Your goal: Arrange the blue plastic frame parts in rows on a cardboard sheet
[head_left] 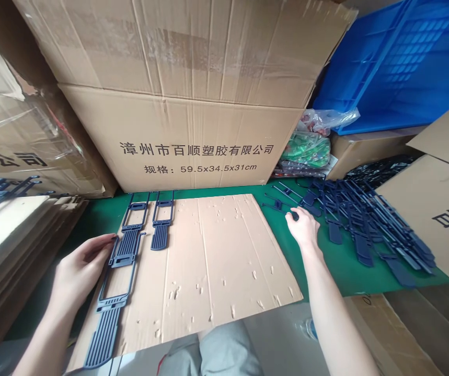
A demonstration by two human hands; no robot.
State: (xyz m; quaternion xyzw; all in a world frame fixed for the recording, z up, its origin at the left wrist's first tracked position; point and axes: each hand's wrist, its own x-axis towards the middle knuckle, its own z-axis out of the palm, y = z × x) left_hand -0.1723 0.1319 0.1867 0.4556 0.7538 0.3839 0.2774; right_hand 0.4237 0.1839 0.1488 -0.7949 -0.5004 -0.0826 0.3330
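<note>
Three dark blue plastic frames with ribbed paddle ends lie on a cardboard sheet [224, 261]. My left hand [81, 266] pinches the upper left edge of the nearest frame [116, 287]. Behind it lies a second frame [135, 211], its ribbed end meeting the near one. To their right sits the third frame [162, 219], untouched. My right hand [303, 227] is closed on another blue frame [279, 204] on the green tabletop, right of the sheet. Beside that hand is a pile of similar blue frames [361, 219].
A large cardboard box [193, 120] stands behind the sheet. Stacked cardboard sheets [8, 245] with blue parts on top are at the left. Bagged items [306, 149], a blue crate [389, 68] and another box [436, 209] occupy the right side.
</note>
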